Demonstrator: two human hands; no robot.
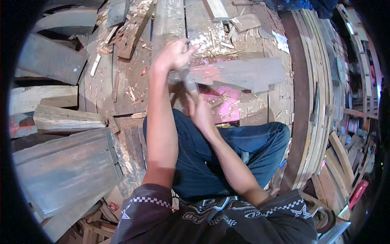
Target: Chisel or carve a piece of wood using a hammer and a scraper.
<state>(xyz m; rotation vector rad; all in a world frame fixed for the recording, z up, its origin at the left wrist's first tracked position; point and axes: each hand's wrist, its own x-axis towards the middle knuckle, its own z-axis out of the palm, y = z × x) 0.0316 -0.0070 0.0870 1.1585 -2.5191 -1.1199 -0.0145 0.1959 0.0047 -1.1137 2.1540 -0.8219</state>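
My right hand [198, 110] is closed around the lower end of a blurred grey tool with a stick-like shaft [189, 81]. Motion smears its upper end, so its exact kind does not show. Just beyond, my left hand [174, 55] hovers over or rests on a long worn plank [168, 20]; I cannot tell which. Its thumb points right, while the other fingers are mostly hidden. A grey, cracked board [243, 75] lies to the right of the tool, next to a bright pink patch [227, 103] strewn with wood chips.
My crossed legs in jeans [260, 142] are close below my hands. Timber blocks [61, 97] and a framed wooden panel [69, 171] crowd the left. A chunky offcut [136, 36] lies among shavings ahead. Long beams [304, 93] run along the right, with a dark metal-headed tool [315, 103] on them.
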